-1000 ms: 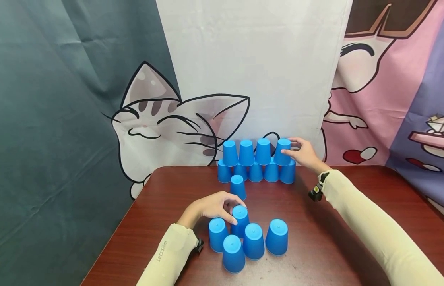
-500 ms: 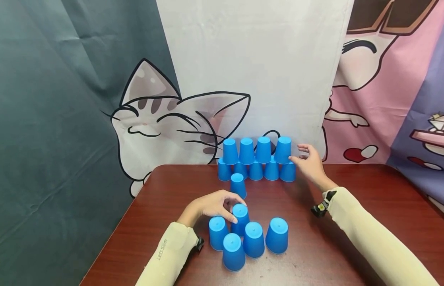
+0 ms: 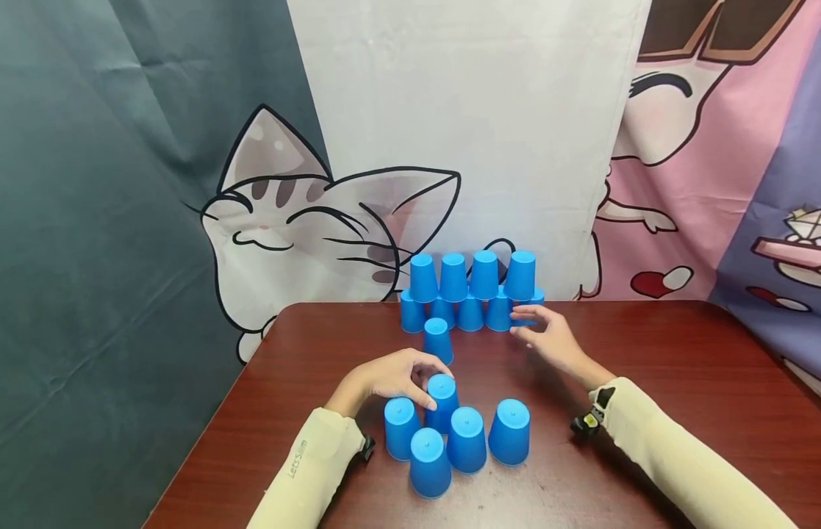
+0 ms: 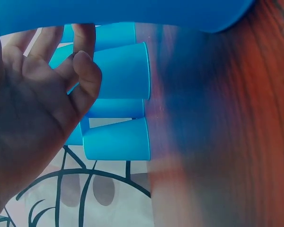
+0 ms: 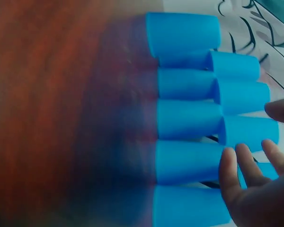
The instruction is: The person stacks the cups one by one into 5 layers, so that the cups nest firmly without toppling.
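In the head view my left hand (image 3: pixel 392 376) holds an upside-down blue cup (image 3: pixel 443 413), thumb in front and fingers behind it. Close around that cup stand several more inverted cups, among them a front cup (image 3: pixel 430 466) and one at the right (image 3: pixel 510 433). My right hand (image 3: pixel 552 339) hovers with spread, loosely bent fingers and nothing between them, before the right end of a two-tier row of cups. Its upper tier has a rightmost cup (image 3: pixel 520 276); below, my fingers partly hide the last cup. The right wrist view shows these fingers (image 5: pixel 228 175) apart, over the row.
A lone inverted cup (image 3: pixel 438 342) stands between the row and the front cluster. All rests on a dark red wooden table (image 3: pixel 648 382). Behind its far edge hangs a cartoon-printed cloth backdrop (image 3: pixel 503 125), close to the row.
My right hand has let go of the rightmost upper cup, drawn away to the right, then come down and left before the row. My left hand stays on its cup.
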`<control>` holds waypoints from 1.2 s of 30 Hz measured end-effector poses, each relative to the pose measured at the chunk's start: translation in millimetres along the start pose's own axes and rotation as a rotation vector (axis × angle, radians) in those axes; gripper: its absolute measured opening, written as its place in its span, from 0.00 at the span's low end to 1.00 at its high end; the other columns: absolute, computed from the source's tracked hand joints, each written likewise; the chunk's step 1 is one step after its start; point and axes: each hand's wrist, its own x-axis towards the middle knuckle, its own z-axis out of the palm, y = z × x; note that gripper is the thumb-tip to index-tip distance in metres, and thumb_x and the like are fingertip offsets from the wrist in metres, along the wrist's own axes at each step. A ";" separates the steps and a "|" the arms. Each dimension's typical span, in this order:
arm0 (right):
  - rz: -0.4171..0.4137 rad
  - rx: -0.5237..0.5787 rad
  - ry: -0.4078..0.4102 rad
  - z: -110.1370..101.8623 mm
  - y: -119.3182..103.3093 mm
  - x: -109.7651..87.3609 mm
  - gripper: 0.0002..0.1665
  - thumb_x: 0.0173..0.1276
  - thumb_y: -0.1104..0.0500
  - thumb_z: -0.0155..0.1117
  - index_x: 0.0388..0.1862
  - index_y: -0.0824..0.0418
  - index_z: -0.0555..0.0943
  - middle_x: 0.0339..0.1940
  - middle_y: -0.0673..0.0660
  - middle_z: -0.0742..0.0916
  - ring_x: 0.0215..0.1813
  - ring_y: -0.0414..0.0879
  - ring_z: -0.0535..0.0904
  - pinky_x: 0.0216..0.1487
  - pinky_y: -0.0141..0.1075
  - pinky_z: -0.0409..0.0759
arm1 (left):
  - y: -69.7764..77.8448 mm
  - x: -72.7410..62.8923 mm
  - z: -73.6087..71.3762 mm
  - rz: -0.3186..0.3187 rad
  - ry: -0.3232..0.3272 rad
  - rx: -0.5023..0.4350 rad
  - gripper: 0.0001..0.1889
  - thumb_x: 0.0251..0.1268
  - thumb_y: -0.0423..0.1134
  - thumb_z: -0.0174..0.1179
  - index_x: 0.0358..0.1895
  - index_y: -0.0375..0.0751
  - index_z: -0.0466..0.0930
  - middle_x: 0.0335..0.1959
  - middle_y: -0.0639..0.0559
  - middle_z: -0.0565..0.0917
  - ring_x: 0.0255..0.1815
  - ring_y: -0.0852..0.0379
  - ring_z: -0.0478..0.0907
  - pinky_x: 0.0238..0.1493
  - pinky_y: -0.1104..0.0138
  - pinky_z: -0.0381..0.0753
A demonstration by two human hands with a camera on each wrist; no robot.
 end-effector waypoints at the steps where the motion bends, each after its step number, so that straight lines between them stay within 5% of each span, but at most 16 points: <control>1: 0.007 0.012 -0.022 2.5 1.4 -2.1 0.26 0.72 0.62 0.62 0.66 0.69 0.71 0.62 0.71 0.79 0.59 0.67 0.78 0.46 0.54 0.84 | 0.3 0.4 0.1 -0.004 0.000 0.002 0.25 0.58 0.44 0.72 0.61 0.51 0.79 0.41 0.61 0.85 0.40 0.56 0.81 0.42 0.62 0.82; 17: 0.102 0.136 -0.148 17.4 15.7 -13.9 0.27 0.71 0.57 0.65 0.65 0.66 0.73 0.61 0.66 0.82 0.59 0.61 0.78 0.40 0.47 0.85 | -1.0 1.5 1.9 -0.002 0.010 0.010 0.26 0.58 0.46 0.72 0.61 0.51 0.79 0.40 0.60 0.85 0.40 0.58 0.81 0.42 0.62 0.82; 24: 0.147 0.189 -0.144 14.8 16.5 -17.1 0.27 0.71 0.60 0.65 0.65 0.70 0.73 0.60 0.69 0.82 0.52 0.48 0.83 0.37 0.43 0.86 | -2.1 1.7 1.3 0.007 -0.001 -0.016 0.25 0.58 0.44 0.72 0.61 0.50 0.79 0.42 0.59 0.85 0.40 0.58 0.80 0.42 0.62 0.82; 36: 0.158 0.212 -0.154 16.9 18.2 -25.6 0.27 0.71 0.59 0.64 0.65 0.69 0.72 0.61 0.71 0.80 0.55 0.64 0.82 0.37 0.44 0.86 | -0.9 2.9 5.4 -0.055 0.005 0.022 0.27 0.55 0.46 0.75 0.59 0.51 0.80 0.44 0.62 0.85 0.45 0.60 0.81 0.44 0.62 0.81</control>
